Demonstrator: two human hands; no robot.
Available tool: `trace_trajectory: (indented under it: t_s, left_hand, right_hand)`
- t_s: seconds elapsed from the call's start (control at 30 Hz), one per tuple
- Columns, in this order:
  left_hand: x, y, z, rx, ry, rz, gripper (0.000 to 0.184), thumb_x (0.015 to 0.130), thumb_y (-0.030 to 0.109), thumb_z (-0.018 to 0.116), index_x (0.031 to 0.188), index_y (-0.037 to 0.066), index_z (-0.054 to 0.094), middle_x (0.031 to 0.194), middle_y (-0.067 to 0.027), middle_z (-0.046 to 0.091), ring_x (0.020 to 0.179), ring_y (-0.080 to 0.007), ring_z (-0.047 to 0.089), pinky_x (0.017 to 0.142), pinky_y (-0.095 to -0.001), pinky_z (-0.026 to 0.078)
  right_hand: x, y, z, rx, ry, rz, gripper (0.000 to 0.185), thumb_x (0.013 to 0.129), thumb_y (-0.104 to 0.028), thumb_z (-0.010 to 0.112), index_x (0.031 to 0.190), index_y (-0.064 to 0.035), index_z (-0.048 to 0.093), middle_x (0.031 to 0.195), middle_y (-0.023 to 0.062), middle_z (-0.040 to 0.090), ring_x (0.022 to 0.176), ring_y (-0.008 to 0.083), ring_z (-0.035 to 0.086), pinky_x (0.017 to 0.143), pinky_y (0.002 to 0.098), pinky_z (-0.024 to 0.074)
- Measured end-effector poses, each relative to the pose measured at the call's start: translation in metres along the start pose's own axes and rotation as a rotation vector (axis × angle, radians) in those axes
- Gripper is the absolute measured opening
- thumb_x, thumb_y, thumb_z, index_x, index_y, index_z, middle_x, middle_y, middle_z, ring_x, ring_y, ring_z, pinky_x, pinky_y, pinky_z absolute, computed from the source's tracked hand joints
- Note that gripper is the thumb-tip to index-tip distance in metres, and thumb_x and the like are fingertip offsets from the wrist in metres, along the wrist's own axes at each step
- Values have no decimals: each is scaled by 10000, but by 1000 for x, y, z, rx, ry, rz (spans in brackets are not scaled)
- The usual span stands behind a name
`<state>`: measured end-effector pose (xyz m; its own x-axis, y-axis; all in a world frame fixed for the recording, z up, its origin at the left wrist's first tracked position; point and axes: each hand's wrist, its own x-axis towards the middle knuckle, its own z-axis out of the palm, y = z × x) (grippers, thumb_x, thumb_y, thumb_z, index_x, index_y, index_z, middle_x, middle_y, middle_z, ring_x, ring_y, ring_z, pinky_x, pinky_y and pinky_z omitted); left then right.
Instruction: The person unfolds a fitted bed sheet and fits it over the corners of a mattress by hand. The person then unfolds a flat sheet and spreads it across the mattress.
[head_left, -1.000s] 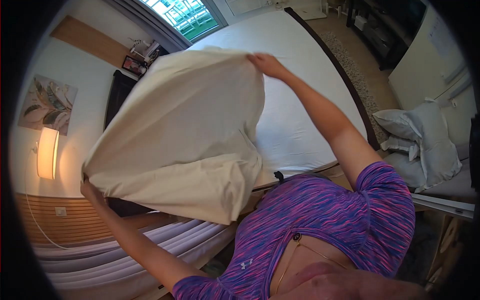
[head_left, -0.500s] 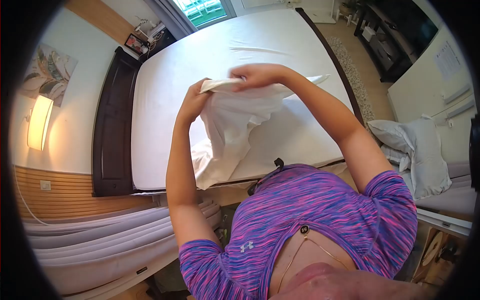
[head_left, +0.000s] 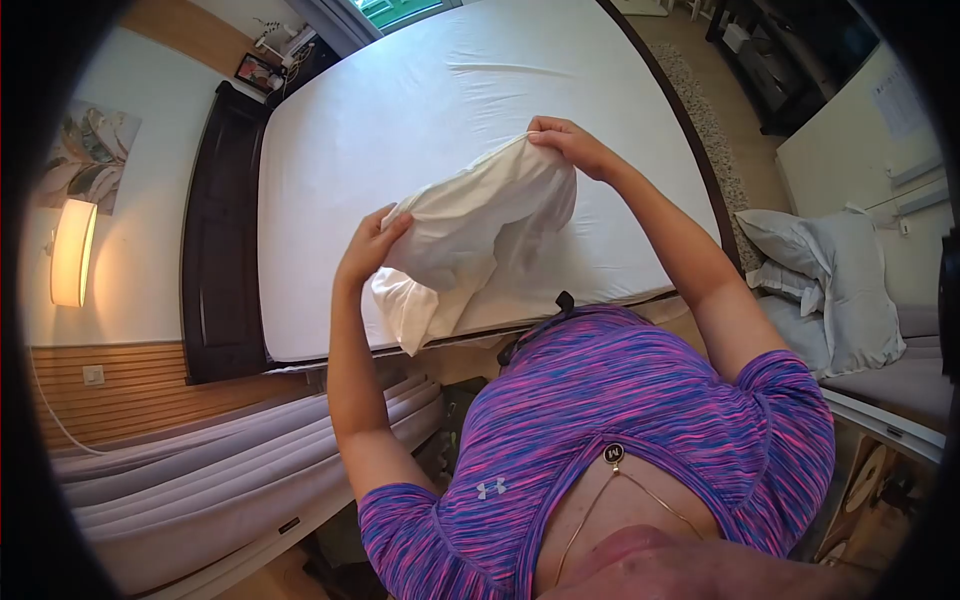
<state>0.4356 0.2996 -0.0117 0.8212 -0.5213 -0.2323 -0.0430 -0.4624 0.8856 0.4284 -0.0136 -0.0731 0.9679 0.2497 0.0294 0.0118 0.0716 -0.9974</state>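
A white cloth (head_left: 480, 205), perhaps a pillowcase or a folded sheet, hangs between my two hands above the bed. My left hand (head_left: 372, 242) is closed on its near left corner, thumb on top. Farther out and to the right, my right hand (head_left: 568, 142) pinches the other end of the same edge. The stretch of edge between the hands is fairly taut, while the rest droops in folds toward me. Its lower left part (head_left: 405, 305) reaches the near side of the mattress (head_left: 350, 150), which has a white fitted cover with a few wrinkles.
A dark wooden headboard (head_left: 222, 240) stands at the left, near a lit wall lamp (head_left: 75, 252). Grey pillows (head_left: 850, 285) are piled at the right. Folded light padding (head_left: 240, 480) lies at lower left. A dark TV stand (head_left: 765, 75) is at the upper right.
My right hand has moved away to the right and outward, spreading the cloth's edge between both hands. My left hand has dropped slightly toward me.
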Motion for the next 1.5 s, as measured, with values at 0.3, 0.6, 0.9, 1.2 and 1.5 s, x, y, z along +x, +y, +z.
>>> trace_trajectory:
  t_s: [0.3,0.6,0.9,1.2,1.5]
  left_hand:
    - [12,-12,39,-32,178,166,313,831,275,432,724,-4,527,629,5,487,585,-69,415,524,-229,353]
    - [22,-80,16,551,514,86,166,685,138,525,792,11,531,667,-177,552,623,-306,540,577,-368,412]
    - [19,33,104,642,346,512,92,705,111,502,785,74,526,734,-106,556,623,-303,536,557,-381,420]
    - [25,-73,25,588,1041,267,108,665,55,498,758,71,551,753,-96,533,694,-293,519,591,-355,416]
    - [-14,-144,-14,-1050,679,112,216,808,145,377,920,11,505,917,-61,540,823,-165,518,746,-293,413]
  right_hand:
    - [1,28,64,-540,-289,-201,334,780,-328,509,959,-46,510,927,106,541,863,201,495,749,315,383]
    - [-26,-69,26,88,-218,105,231,842,-282,437,776,-62,463,510,-53,334,453,36,301,401,191,262]
    - [-21,12,54,-891,-109,-583,326,699,-222,579,941,-27,479,864,161,534,776,304,516,685,344,410]
    - [-94,-117,24,-675,-178,-338,112,744,-87,435,801,-16,500,637,138,513,581,262,504,546,312,394]
    - [-97,-124,-86,-875,259,-297,103,707,-80,483,755,-2,529,648,76,550,607,177,528,565,263,395]
